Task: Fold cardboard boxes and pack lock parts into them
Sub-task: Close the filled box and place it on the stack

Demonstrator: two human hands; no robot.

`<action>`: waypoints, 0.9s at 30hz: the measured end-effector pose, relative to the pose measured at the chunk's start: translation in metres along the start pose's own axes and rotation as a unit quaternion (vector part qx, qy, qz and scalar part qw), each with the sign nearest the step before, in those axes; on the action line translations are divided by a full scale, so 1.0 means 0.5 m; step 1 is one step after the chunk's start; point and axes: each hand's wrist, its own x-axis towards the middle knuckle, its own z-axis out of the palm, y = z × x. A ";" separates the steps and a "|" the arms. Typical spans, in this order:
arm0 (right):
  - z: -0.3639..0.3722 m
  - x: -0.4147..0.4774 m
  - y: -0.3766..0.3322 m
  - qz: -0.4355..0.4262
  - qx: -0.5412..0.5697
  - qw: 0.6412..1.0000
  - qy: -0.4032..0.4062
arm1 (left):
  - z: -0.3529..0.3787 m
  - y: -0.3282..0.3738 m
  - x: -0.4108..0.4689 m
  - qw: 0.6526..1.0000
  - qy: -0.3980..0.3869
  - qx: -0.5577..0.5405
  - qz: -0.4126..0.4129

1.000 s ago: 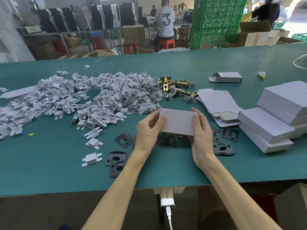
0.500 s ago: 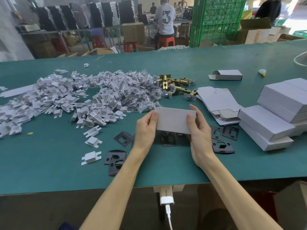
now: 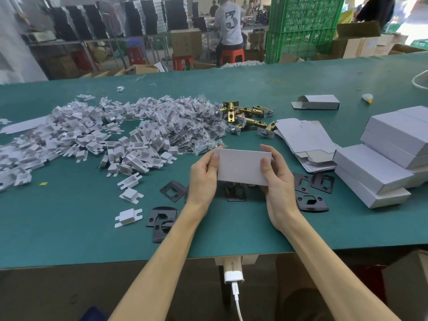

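A small grey cardboard box (image 3: 243,166) is held above the green table (image 3: 69,228), one end in each hand. My left hand (image 3: 203,174) grips its left end with the thumb on top. At the right end my right hand (image 3: 275,174) does the same. Black strike plates (image 3: 311,201) lie on the table under and around my hands. Brass latch parts (image 3: 247,119) sit behind the box. A stack of flat box blanks (image 3: 303,140) lies to the right.
A big heap of white cardboard inserts (image 3: 81,140) and bagged parts (image 3: 196,130) covers the left half. Closed grey boxes (image 3: 389,158) are piled at the right. One open box (image 3: 317,101) lies farther back. Across the aisle a person (image 3: 228,28) sits on a red stool beside green crates (image 3: 301,26).
Both hands have shifted the box slightly left and turned it a little; the grip is the same.
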 end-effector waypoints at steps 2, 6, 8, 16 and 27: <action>0.001 0.000 0.000 0.000 0.000 1.000 -0.002 | -0.003 -0.001 0.001 1.000 -0.001 -0.015 -0.011; 0.003 -0.001 -0.002 0.000 0.003 1.000 -0.007 | -0.004 0.002 0.002 0.996 -0.020 -0.071 -0.052; 0.002 -0.001 -0.001 -0.003 0.003 1.000 -0.010 | -0.004 0.003 0.004 0.992 -0.022 -0.096 -0.072; 0.003 -0.003 0.003 -0.010 0.004 1.000 -0.025 | 0.001 0.004 0.004 0.986 -0.012 -0.145 -0.086; 0.003 0.001 0.012 -0.030 -0.007 0.999 -0.032 | 0.007 0.000 -0.006 0.996 -0.076 -0.030 -0.044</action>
